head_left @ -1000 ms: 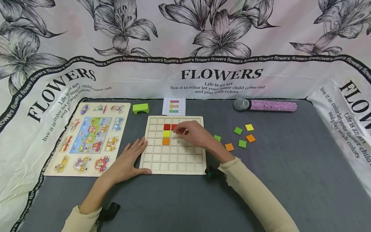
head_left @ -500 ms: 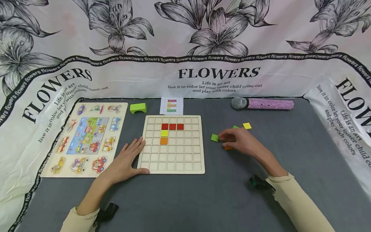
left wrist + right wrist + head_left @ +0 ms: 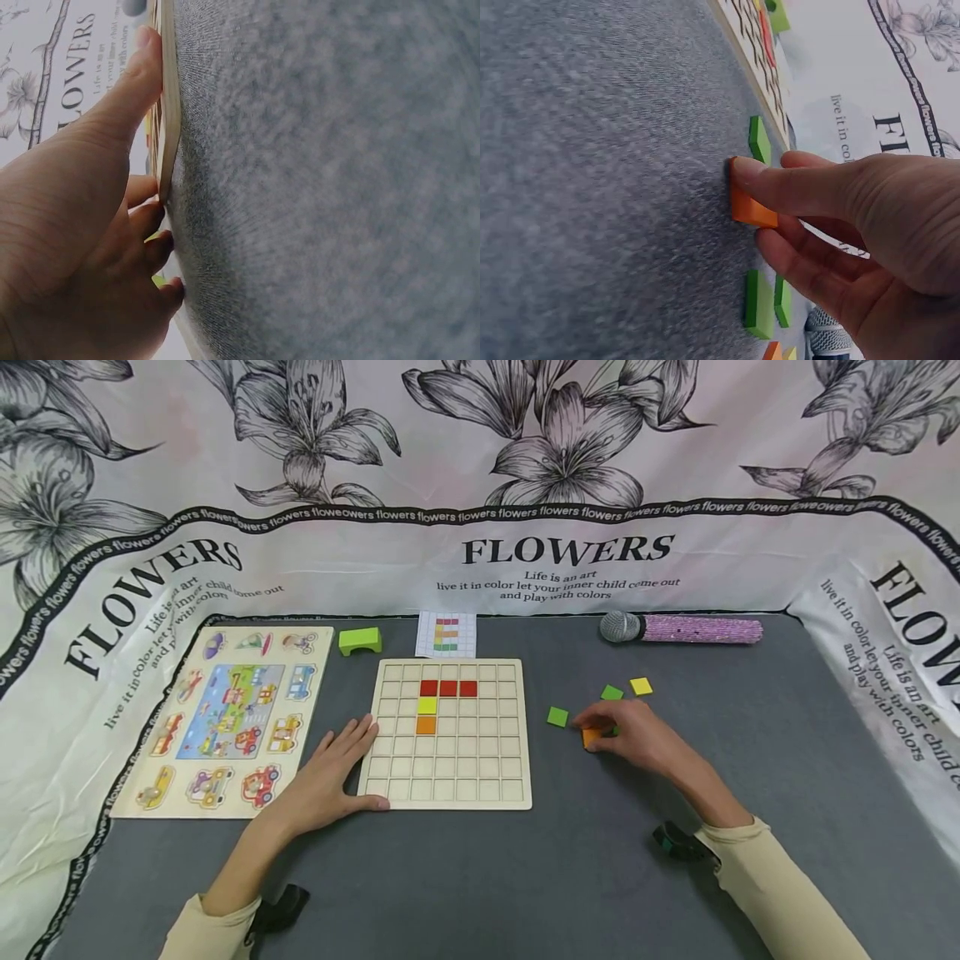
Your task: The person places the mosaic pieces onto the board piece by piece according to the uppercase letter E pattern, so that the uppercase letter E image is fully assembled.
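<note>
Head: grey table [image 3: 495, 877] is filling the lower part; flower-print cloth [image 3: 555, 527] with black lettering is bordering it from 9 through 12 to 3 o'clock. Clock from centre of the board [image 3: 450, 768], which is lying flat: puzzle [image 3: 232, 710] is lying at 9, green block [image 3: 360, 641] is standing between 10 and 11, card [image 3: 446, 635] is lying at 12 just past the far edge, mic [image 3: 682, 628] is lying at 2. Red tiles [image 3: 448, 688] are sitting in a row toward 12 on the board. Left hand [image 3: 322, 781] is resting at 8, touching the board's edge, thumb apart from fingers. Right hand [image 3: 633, 737] is working at 3, pinching the orange tile [image 3: 589, 739]; green tiles [image 3: 557, 717] and a yellow tile [image 3: 641, 686] are lying near it on the table.

Left wrist: thumb and fingers are meeting the board's side, thumb pointing to 1; blurry table is taking up 1 to 6, cloth is showing at 11.

Right wrist: thumb and a finger are clamping the orange tile, which is tilting; can't tell if it's touching the table. Green tiles are lying at 12 and 6 from it, mic head is showing at 5.
</note>
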Action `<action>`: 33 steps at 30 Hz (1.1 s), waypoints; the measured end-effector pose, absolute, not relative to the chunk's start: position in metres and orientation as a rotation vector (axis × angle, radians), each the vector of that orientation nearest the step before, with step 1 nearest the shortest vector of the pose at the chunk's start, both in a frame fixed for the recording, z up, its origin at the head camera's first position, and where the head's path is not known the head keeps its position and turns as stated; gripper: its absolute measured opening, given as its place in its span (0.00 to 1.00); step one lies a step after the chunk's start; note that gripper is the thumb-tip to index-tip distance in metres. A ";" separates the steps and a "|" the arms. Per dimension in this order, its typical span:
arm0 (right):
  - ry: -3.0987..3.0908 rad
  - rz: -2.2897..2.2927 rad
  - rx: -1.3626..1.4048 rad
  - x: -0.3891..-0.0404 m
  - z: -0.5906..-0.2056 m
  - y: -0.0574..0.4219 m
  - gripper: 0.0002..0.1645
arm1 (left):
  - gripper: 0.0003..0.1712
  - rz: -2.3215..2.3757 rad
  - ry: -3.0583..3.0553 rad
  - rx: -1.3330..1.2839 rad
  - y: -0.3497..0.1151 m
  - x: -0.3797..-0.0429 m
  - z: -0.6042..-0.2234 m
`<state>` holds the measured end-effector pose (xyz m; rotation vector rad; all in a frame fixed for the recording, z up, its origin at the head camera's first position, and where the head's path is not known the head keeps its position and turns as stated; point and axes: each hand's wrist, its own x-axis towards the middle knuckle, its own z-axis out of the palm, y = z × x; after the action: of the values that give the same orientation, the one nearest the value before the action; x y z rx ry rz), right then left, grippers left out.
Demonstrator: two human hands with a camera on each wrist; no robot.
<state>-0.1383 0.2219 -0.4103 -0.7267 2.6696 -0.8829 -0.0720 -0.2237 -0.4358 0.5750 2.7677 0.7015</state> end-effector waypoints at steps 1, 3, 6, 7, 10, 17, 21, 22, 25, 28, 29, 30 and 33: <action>2.660 -0.893 -0.728 -0.139 -0.410 0.221 0.19 | 0.64 0.700 2.769 0.575 -0.224 -0.072 -0.436; 2.640 -0.918 -0.732 -0.142 -0.407 0.217 0.17 | 0.64 0.708 2.768 0.586 -0.225 -0.072 -0.435; 2.627 -0.967 -0.770 -0.147 -0.403 0.210 0.14 | 0.64 0.706 2.761 0.590 -0.224 -0.073 -0.436; 2.623 -0.981 -0.789 -0.149 -0.402 0.205 0.13 | 0.65 0.702 2.758 0.584 -0.224 -0.073 -0.437; 2.620 -1.013 -0.860 -0.155 -0.398 0.186 0.13 | 0.65 0.696 2.756 0.565 -0.225 -0.073 -0.437; 2.552 -1.082 -0.934 -0.168 -0.397 0.131 0.15 | 0.65 0.701 2.752 0.559 -0.226 -0.073 -0.437; 2.512 -1.113 -0.977 -0.174 -0.399 0.099 0.15 | 0.65 0.702 2.758 0.562 -0.226 -0.073 -0.435; 2.503 -1.121 -0.981 -0.175 -0.400 0.092 0.15 | 0.65 0.703 2.757 0.563 -0.226 -0.073 -0.435; 2.469 -1.154 -0.987 -0.177 -0.404 0.073 0.14 | 0.65 0.697 2.757 0.560 -0.226 -0.073 -0.434; 2.442 -1.179 -0.990 -0.179 -0.410 0.059 0.13 | 0.65 0.685 2.758 0.557 -0.226 -0.074 -0.434; 2.432 -1.187 -0.989 -0.179 -0.412 0.055 0.13 | 0.65 0.681 2.758 0.555 -0.225 -0.074 -0.434; 2.425 -1.191 -0.988 -0.180 -0.415 0.051 0.12 | 0.65 0.681 2.757 0.553 -0.225 -0.074 -0.434; 2.415 -1.188 -0.977 -0.180 -0.422 0.043 0.11 | 0.65 0.683 2.760 0.551 -0.225 -0.074 -0.434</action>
<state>-0.1800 0.0434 -0.4223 -0.9772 2.4146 -1.1878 -0.0739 -0.2254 -0.4340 0.5508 2.7599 0.6834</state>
